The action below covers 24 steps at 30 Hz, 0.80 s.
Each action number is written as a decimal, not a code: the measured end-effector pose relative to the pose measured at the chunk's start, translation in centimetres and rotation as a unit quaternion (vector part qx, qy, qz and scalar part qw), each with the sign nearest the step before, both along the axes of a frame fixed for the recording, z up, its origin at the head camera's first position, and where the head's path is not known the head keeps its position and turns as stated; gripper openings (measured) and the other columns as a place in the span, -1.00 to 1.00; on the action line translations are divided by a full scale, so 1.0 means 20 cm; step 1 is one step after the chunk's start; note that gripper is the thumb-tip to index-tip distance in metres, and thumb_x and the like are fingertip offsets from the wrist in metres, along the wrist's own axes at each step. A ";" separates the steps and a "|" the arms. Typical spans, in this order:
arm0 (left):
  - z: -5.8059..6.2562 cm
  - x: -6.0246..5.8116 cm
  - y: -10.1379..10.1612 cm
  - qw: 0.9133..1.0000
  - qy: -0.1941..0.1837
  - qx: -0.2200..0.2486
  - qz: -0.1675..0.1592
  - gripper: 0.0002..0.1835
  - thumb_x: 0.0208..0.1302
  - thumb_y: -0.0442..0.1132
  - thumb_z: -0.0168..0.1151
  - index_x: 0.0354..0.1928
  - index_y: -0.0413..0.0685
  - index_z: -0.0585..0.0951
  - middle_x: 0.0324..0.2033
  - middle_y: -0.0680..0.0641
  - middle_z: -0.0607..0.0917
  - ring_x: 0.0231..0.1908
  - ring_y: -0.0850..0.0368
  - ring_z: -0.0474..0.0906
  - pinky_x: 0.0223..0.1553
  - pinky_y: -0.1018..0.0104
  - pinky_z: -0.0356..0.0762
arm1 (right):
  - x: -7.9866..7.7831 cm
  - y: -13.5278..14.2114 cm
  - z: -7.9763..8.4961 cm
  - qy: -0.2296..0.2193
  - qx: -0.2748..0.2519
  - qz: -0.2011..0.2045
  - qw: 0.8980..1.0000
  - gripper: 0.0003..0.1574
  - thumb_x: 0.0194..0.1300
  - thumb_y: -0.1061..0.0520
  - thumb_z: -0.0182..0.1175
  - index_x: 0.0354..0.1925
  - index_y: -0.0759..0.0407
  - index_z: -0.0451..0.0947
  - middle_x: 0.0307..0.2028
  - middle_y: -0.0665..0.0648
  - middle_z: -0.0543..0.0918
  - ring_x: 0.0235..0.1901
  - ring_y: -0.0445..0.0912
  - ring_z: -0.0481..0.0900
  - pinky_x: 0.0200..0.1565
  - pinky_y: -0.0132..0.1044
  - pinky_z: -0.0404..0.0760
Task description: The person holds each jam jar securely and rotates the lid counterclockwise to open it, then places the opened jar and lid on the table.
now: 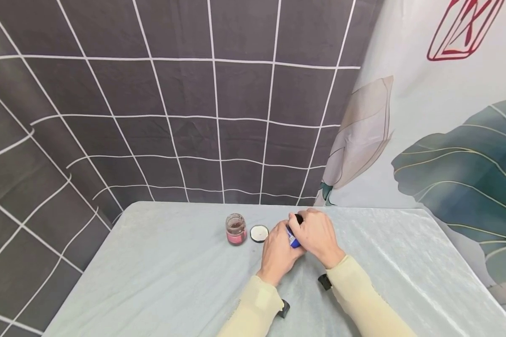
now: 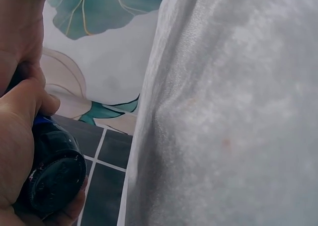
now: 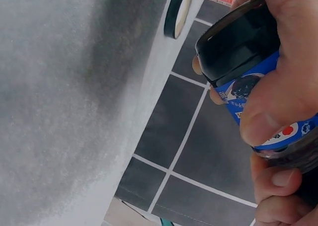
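Observation:
My left hand (image 1: 277, 248) grips a small jar with a blue label (image 1: 293, 239), tilted so that its dark base shows in the left wrist view. Wrapped round the label, the left thumb (image 3: 263, 126) covers part of its print. My right hand (image 1: 318, 232) holds the black lid (image 1: 299, 218) at the jar's other end, its fingers curled over it. Through the jar's glass wall (image 3: 238, 42), dark contents show. To the left stands an uncovered glass jar with a pink-red label (image 1: 236, 229), a dark residue inside. Beside it lies a loose lid (image 1: 259, 233), pale inner side up.
A pale grey cloth (image 1: 173, 271) covers the table. Behind it hangs a dark grey sheet with white grid lines (image 1: 185, 93), and a white sheet with large leaves (image 1: 459, 154) hangs at the right. Black wrist straps (image 1: 324, 282) show below the sleeves.

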<state>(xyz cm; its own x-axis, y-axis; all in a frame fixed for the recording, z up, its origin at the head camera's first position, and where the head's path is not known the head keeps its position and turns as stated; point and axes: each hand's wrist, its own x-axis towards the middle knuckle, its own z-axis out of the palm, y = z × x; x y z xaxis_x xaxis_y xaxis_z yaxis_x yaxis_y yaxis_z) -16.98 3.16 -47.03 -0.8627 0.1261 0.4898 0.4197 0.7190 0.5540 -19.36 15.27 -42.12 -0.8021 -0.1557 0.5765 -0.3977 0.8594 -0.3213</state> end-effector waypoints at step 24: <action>0.01 0.01 -0.01 0.999 -0.020 0.030 -0.016 -0.31 -0.08 -0.01 0.54 0.09 -0.21 0.55 -0.18 -0.07 0.69 -0.24 0.08 0.64 -0.18 0.24 0.59 | 0.00 0.01 0.00 0.012 0.010 0.018 1.000 -0.55 0.26 -0.03 0.13 -0.73 0.03 0.41 -0.71 0.01 0.38 -0.69 -0.02 0.44 -0.65 -0.16 0.39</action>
<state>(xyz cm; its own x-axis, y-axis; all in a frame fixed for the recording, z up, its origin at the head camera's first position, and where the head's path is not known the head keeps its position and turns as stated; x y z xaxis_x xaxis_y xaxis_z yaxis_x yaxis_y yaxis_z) -16.85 3.00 -46.74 -0.8774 0.1259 0.4629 0.4193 0.6699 0.6127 -19.46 15.52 -42.08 -0.7818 -0.1954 0.5921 -0.4356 0.8507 -0.2944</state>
